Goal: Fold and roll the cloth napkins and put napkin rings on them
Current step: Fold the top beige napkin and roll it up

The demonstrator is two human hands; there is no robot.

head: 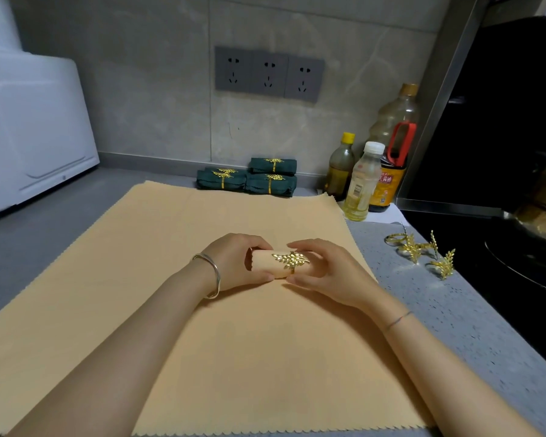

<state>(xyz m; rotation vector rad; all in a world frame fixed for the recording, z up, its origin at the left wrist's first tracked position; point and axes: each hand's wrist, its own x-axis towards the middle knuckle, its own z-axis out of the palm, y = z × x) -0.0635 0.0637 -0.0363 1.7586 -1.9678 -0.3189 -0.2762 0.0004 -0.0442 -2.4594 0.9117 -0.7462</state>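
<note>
at ten o'clock a white plastic appliance [29, 127] stands on the grey countertop [454, 310]. a flat peach cloth napkin with zigzag edges [139, 279] lies spread before me, and both of my forearms rest across it. my left hand [234, 263] grips the left end of the rolled peach napkin [264, 263], fingers curled over the top and thumb along the near side. the roll lies crosswise at the centre, on the flat cloth. a gold leaf-shaped napkin ring [292, 261] sits round its right half. my right hand [328, 272] pinches that end just beside the ring, fingers above and thumb below.

at twelve o'clock, against the wall, three dark green rolled napkins [246, 179] are stacked, each in a gold ring. at one o'clock stand four bottles: a yellow-capped bottle [341, 168] with olive liquid, a white-capped clear bottle [361, 184] with pale yellow liquid, a dark bottle with an orange label [388, 184], and a tall cloudy bottle [394, 121] whose fill i cannot tell. at three o'clock several loose gold rings [423, 250] lie beside a black pan [517, 263].
</note>
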